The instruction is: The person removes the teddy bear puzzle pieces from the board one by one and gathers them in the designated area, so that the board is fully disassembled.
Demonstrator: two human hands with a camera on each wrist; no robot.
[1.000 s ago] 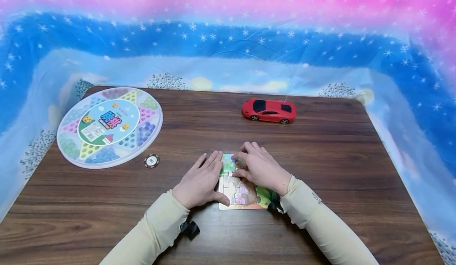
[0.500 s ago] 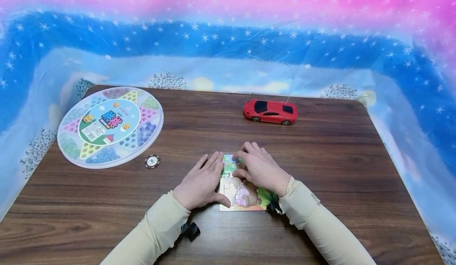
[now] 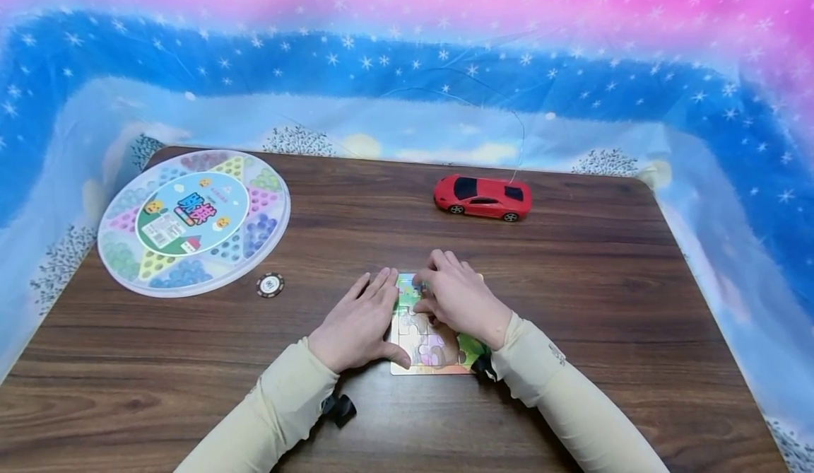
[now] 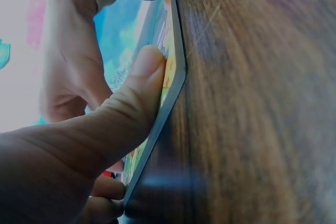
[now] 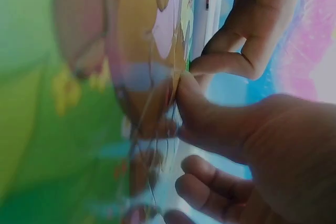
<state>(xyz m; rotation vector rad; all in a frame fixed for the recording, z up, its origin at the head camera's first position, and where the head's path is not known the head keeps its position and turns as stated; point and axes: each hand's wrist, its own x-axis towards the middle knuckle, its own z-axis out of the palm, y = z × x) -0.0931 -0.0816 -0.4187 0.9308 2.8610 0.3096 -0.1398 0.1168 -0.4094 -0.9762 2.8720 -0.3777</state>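
Observation:
A jigsaw puzzle (image 3: pixel 413 346) of a cartoon scene lies flat on the table in the head view, partly hidden under the hands. My left hand (image 3: pixel 359 324) rests along its left edge with the fingers straight; in the left wrist view, the thumb (image 4: pixel 144 69) presses on the border near a corner. Over the upper part, my right hand (image 3: pixel 467 296) bends its thumb and fingers down and pinches a puzzle piece, largely hidden by the fingers. Seen from the right wrist, the thumb tip (image 5: pixel 186 85) meets the puzzle surface, with curled fingertips (image 5: pixel 194 187) beside it.
At the back left lies a round Chinese checkers set (image 3: pixel 191 222), with a black-and-white poker chip (image 3: pixel 270 285) near its rim. Behind the puzzle stands a red toy car (image 3: pixel 483 198) with a thin wire. A patterned cloth (image 3: pixel 381 119) rises beyond the wooden table (image 3: pixel 604 261).
The right hand has shifted very slightly, its fingers staying over the same upper part of the puzzle. The left hand keeps its place on the edge. The head view has tilted a little.

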